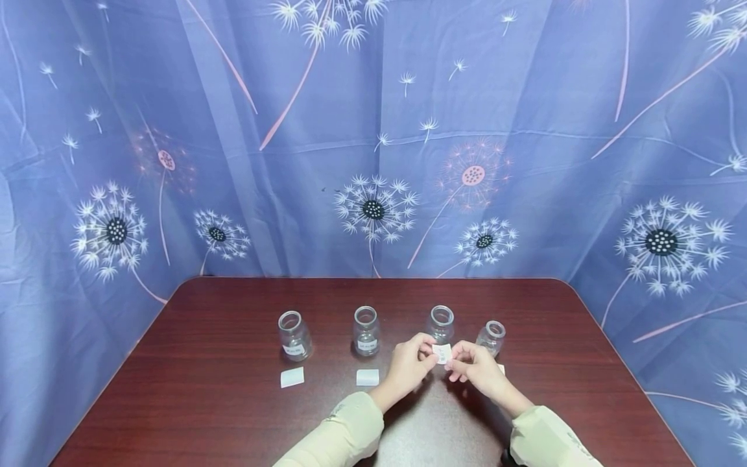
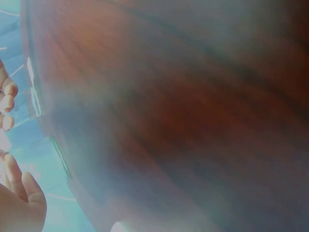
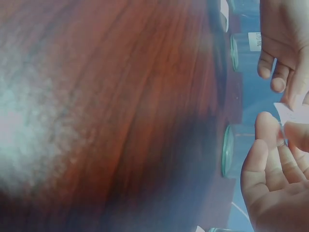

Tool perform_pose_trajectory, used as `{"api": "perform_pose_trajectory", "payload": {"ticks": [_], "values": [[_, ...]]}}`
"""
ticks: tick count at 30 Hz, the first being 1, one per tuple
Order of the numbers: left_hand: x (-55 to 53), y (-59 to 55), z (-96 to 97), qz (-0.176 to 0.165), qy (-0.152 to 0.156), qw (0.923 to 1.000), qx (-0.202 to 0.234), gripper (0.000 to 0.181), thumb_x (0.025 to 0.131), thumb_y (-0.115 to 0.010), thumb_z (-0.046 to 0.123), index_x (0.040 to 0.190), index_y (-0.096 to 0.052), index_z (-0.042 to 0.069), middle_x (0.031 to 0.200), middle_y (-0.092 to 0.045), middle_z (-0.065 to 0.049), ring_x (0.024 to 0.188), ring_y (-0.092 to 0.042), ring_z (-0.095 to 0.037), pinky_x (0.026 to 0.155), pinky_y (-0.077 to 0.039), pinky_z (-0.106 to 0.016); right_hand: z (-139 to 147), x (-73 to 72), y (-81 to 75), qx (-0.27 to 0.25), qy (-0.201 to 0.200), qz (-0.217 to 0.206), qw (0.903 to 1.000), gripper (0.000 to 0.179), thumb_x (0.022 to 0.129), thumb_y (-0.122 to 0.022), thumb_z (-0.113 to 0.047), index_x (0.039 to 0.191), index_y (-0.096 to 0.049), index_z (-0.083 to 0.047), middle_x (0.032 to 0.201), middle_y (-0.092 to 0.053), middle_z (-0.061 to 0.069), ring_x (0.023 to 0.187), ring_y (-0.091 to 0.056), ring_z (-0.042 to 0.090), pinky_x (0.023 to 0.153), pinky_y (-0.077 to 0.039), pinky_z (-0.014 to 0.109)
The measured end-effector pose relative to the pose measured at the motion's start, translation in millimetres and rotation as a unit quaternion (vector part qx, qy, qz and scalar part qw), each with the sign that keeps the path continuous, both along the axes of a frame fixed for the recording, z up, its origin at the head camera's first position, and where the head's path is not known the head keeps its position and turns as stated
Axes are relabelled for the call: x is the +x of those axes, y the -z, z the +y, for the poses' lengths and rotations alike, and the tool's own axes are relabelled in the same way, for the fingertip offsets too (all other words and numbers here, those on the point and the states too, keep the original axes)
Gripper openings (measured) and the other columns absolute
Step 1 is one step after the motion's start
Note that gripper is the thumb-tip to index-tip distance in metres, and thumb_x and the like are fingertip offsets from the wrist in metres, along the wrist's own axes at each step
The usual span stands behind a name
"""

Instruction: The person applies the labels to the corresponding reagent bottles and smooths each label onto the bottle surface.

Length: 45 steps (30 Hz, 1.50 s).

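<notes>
Both hands hold a small white printed label (image 1: pixel 441 353) up in front of the third glass jar (image 1: pixel 440 327) from the left. My left hand (image 1: pixel 411 363) pinches its left edge between thumb and fingers. At the opposite edge, my right hand (image 1: pixel 477 368) pinches it too. In the right wrist view the label (image 3: pixel 292 115) sits between the fingertips, the right hand (image 3: pixel 280 188) below and the left hand (image 3: pixel 287 43) above. Behind the right hand stands a smaller glass jar (image 1: pixel 491 337), partly hidden by the fingers.
Two more glass jars stand to the left, one at the far left (image 1: pixel 295 340) and one nearer (image 1: pixel 366 334), each with a white label on its front. Pieces of white paper lie before them, left (image 1: pixel 292 377) and middle (image 1: pixel 367 377). Another paper (image 1: pixel 501 369) peeks out beside the right hand.
</notes>
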<state>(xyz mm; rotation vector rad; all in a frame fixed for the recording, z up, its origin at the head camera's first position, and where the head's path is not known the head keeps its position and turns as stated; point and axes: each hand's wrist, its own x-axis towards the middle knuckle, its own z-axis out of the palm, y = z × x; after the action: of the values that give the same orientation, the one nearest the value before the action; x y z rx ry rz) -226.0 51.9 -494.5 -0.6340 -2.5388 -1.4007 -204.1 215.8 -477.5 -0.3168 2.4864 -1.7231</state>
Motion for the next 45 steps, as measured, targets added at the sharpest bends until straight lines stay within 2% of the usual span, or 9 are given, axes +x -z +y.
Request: {"api": "perform_pose_trajectory", "payload": {"ticks": [7,12,17,21,28,36,45], "values": [[0.4,-0.2,-1.2,0.017,-0.005,0.9998,-0.013,0.021,0.072,-0.065,0.010,0.092,-0.060,0.014,0.069,-0.065,0.004,0.054,-0.045,0.006,0.053,-0.036,-0.009,-0.8,-1.5,5.2,-0.017,0.025,-0.001,0.9995,0.018,0.078,-0.058,0.003,0.091,-0.049,0.009,0.080,-0.059,0.027,0.056,-0.059,0.011,0.049,-0.046,0.026],[0.6,0.7,-2.6,0.036,-0.005,0.9991,-0.023,0.022,0.071,-0.066,0.010,0.091,-0.061,0.015,0.068,-0.065,0.004,0.053,-0.045,0.005,0.052,-0.034,-0.008,-5.5,-0.4,2.3,-0.032,0.058,0.051,0.9965,0.027,0.075,-0.060,0.008,0.100,-0.050,0.008,0.083,-0.060,0.027,0.057,-0.056,0.007,0.049,-0.046,0.026],[0.8,1.1,-4.0,0.043,-0.002,0.9988,-0.025,0.022,0.070,-0.066,0.010,0.091,-0.061,0.015,0.067,-0.065,0.005,0.052,-0.044,0.006,0.051,-0.034,-0.008,-12.6,6.2,-11.9,-0.021,0.062,0.103,0.9925,0.024,0.072,-0.057,0.013,0.096,-0.052,0.011,0.073,-0.057,0.025,0.055,-0.051,0.003,0.048,-0.045,0.025],[1.7,0.7,-4.4,0.045,-0.005,0.9986,-0.028,0.022,0.070,-0.065,0.011,0.091,-0.061,0.015,0.066,-0.064,0.005,0.050,-0.042,0.007,0.049,-0.033,-0.008,-16.6,11.2,-21.3,-0.007,0.063,0.119,0.9909,0.020,0.072,-0.057,0.013,0.092,-0.052,0.012,0.068,-0.055,0.023,0.053,-0.047,-0.001,0.048,-0.042,0.020],[3.5,1.3,-2.6,0.058,-0.013,0.9973,-0.044,0.021,0.069,-0.064,0.012,0.088,-0.061,0.017,0.064,-0.064,0.009,0.047,-0.042,0.010,0.049,-0.032,-0.007,-18.2,11.8,-22.3,0.015,0.067,0.126,0.9897,0.017,0.071,-0.059,0.012,0.087,-0.053,0.008,0.065,-0.056,0.017,0.051,-0.045,-0.002,0.048,-0.041,0.019],[4.7,1.4,-2.1,0.057,0.000,0.9971,-0.050,0.019,0.069,-0.063,0.013,0.087,-0.060,0.017,0.062,-0.063,0.010,0.045,-0.039,0.012,0.048,-0.031,-0.007,-18.3,11.3,-21.9,0.025,0.063,0.119,0.9906,0.013,0.071,-0.060,0.011,0.080,-0.052,0.007,0.061,-0.052,0.011,0.049,-0.043,-0.001,0.046,-0.040,0.019],[4.9,3.0,-2.6,0.043,0.024,0.9969,-0.061,0.027,0.070,-0.063,0.012,0.097,-0.060,0.018,0.066,-0.064,0.009,0.047,-0.041,0.011,0.051,-0.034,-0.008,-17.7,11.5,-24.3,0.045,0.053,0.097,0.9928,0.013,0.071,-0.062,0.008,0.076,-0.051,0.005,0.062,-0.050,0.004,0.049,-0.043,0.000,0.047,-0.039,0.018]]}}
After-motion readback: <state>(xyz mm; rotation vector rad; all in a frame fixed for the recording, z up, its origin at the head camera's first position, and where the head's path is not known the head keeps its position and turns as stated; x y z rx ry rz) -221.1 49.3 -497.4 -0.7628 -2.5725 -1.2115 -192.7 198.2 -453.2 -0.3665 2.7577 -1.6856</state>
